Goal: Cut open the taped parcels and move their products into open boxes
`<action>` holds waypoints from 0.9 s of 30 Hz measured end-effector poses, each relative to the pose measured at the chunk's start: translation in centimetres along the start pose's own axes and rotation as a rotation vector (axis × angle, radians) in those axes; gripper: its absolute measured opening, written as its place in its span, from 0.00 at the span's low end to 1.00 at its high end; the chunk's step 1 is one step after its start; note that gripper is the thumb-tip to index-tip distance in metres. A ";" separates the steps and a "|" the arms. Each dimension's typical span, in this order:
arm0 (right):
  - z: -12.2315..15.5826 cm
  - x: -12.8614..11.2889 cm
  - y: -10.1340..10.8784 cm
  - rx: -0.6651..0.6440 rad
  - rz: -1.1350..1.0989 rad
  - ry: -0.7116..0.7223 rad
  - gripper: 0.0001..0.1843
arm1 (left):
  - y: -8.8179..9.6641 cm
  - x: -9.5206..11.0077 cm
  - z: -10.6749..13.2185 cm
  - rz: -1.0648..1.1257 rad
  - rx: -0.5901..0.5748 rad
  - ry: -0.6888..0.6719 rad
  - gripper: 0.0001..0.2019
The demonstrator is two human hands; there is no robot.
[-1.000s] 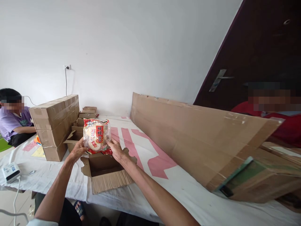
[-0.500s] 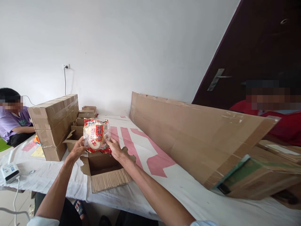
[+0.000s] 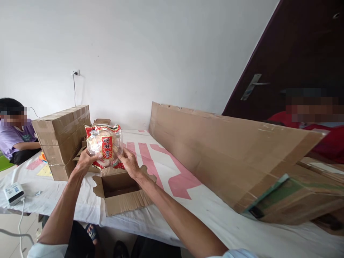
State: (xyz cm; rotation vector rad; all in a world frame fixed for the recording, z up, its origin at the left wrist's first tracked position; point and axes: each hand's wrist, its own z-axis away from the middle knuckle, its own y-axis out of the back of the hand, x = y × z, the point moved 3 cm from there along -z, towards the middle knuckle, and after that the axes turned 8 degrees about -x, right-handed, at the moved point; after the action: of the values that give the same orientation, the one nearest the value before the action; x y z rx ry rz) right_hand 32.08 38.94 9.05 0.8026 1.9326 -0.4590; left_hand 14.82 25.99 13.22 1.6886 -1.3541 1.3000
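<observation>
Between my two hands I hold up a clear and red packet of rice crackers (image 3: 104, 147), its printed front facing me. My left hand (image 3: 87, 162) grips the packet's lower left side, thumb across the front. On the lower right side my right hand (image 3: 129, 163) is closed, pinching the edge. Below the packet, an open cardboard box (image 3: 127, 208) rests on the cloth with its flaps spread. What I can see of its inside is bare brown cardboard; the rest is hidden.
Stacked taped cartons (image 3: 60, 143) form a wall on the left. A long cardboard panel (image 3: 228, 157) runs along the right. A white device (image 3: 14, 193) with a cable lies at the left edge of the cloth (image 3: 215, 236). One person sits on each side.
Both hands have raised the packet slightly and moved it left, tilting it a little. The box below has stayed in place; the view has shifted slightly.
</observation>
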 end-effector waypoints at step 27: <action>10.6 -1.9 4.4 -0.605 1.151 -0.420 0.10 | 9.6 1.0 8.1 -0.278 0.362 -0.021 0.33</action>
State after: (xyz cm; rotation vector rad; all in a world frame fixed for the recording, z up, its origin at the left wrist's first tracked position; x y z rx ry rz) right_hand 42.49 34.95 5.82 1.1190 0.8826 0.5893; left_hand 8.21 15.64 10.34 2.0502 -0.8883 1.4237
